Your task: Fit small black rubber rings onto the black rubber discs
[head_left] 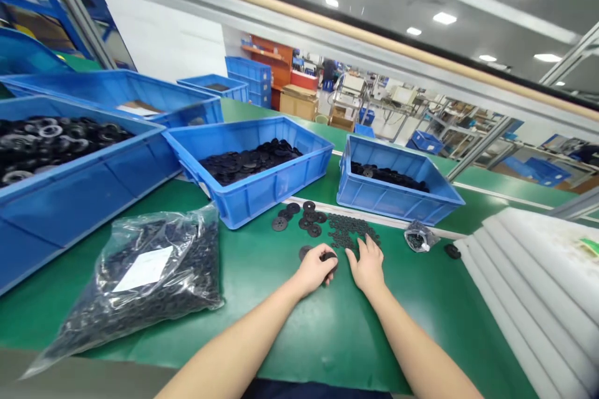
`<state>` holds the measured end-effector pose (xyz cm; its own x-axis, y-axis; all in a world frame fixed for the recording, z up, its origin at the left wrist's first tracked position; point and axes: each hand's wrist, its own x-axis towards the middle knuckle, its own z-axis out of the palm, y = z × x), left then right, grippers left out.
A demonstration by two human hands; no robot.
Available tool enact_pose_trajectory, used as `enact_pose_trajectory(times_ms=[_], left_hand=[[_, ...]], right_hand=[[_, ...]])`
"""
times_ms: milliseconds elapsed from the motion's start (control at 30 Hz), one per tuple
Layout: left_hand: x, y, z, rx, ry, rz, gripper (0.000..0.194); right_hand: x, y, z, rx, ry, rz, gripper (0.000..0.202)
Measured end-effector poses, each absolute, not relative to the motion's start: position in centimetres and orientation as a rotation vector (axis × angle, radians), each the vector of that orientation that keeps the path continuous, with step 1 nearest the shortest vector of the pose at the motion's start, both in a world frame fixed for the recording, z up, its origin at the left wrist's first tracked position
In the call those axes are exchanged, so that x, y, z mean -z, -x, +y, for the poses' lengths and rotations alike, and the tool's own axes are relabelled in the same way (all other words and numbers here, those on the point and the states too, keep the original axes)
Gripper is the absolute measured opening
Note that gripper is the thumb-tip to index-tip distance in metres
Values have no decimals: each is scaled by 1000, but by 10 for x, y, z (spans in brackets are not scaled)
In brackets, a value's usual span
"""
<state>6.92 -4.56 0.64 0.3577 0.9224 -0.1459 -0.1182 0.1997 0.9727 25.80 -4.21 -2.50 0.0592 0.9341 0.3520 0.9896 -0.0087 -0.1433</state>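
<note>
My left hand (pixel 316 269) is closed around a black disc (pixel 330 260), whose edge shows between thumb and fingers. Beside it, partly behind the hand, another dark disc (pixel 304 252) lies on the table. My right hand (pixel 367 264) has its fingers apart, with the tips at the near edge of a patch of small black parts (pixel 349 227). Whether a fingertip touches one of these parts is too small to tell. Several round black discs with center holes (pixel 309 216) lie just beyond my left hand, some overlapping.
Blue bins of black parts (pixel 276 182) (pixel 397 202) stand behind the discs. A larger blue bin (pixel 88 168) holds black rings at left. A clear bag of black parts (pixel 154 280) lies left, a small bag (pixel 418 238) right. White foam sheets (pixel 528 287) are stacked at right on the green table (pixel 327 336).
</note>
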Motion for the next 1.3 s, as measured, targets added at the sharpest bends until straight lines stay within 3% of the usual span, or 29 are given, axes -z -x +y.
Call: enact_pose_trajectory(times_ms=[1300], left_hand=[[-1,-66,-38,-777,-1069,801,23]], right_hand=[[37,-257,-35,346,2192,-1687,56]])
